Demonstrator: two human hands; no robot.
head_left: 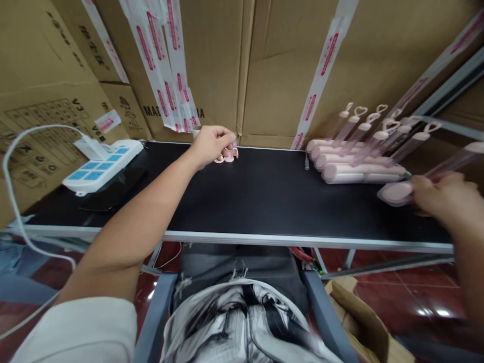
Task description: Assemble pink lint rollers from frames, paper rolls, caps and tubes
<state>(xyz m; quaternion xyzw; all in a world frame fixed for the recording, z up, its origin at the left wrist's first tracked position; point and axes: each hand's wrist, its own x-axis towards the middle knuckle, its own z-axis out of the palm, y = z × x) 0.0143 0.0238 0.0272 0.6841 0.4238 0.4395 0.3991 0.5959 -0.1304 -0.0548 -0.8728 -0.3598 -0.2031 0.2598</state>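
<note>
My left hand (pixel 214 146) is at the back edge of the black tabletop, thumb and fingertips pinched together at small pink plastic pieces (pixel 229 157). Its fingers partly cover them, so their exact shape is unclear. At the far right, my right hand (pixel 446 201), smeared by motion, is closed around a pale pink cylinder (pixel 397 191) with a rounded end. A clear tube with a pink top (pixel 459 159) rises behind that hand, apparently part of the same item. Just left of it lies a stack of similar pink cylinders (pixel 363 171), with clear tubes and heart-shaped loop caps (pixel 361 111) above.
A small clear piece (pixel 306 161) lies left of the stack. A white power strip (pixel 104 166) with a plugged-in cable and a dark flat object (pixel 113 190) occupy the left side. Taped cardboard (pixel 280 70) walls the back. An open carton (pixel 363 317) stands on the floor.
</note>
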